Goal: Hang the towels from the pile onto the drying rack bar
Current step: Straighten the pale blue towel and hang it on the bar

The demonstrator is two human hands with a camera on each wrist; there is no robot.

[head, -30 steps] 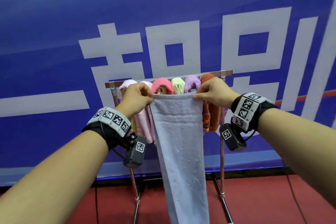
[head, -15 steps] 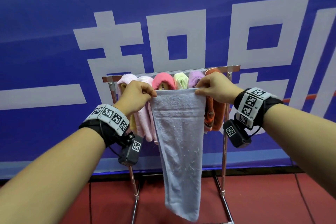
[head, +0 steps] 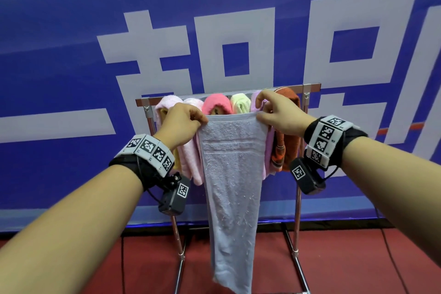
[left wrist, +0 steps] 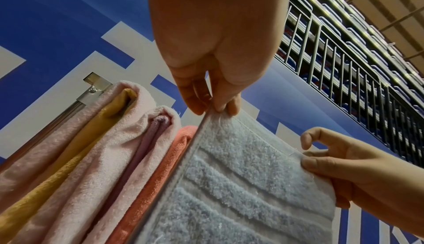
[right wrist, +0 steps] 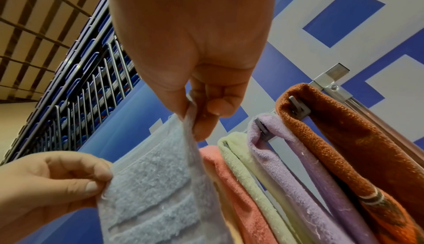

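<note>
Already six towels [head: 216, 103] drape the rack bar [head: 310, 86]; the left hand [head: 181, 122] and right hand [head: 278, 114] each pinch a top corner of the blue towel [head: 232, 174], stretched between their fingertips, not yet hung.

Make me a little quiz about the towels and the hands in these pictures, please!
1. True or false: the grey-blue towel already lies over the rack bar.
2. Which part of the grey-blue towel do the left hand and the right hand pinch? A. its bottom edge B. its top corners C. its middle
3. Fill in: the towel nearest the right end of the bar is the ____ one.

Key
1. False. Both hands hold it up in front of the hung towels.
2. B. Each hand pinches one top corner, and the rest hangs down.
3. Orange-brown: the orange-brown towel hangs beside the lilac towel.
</note>
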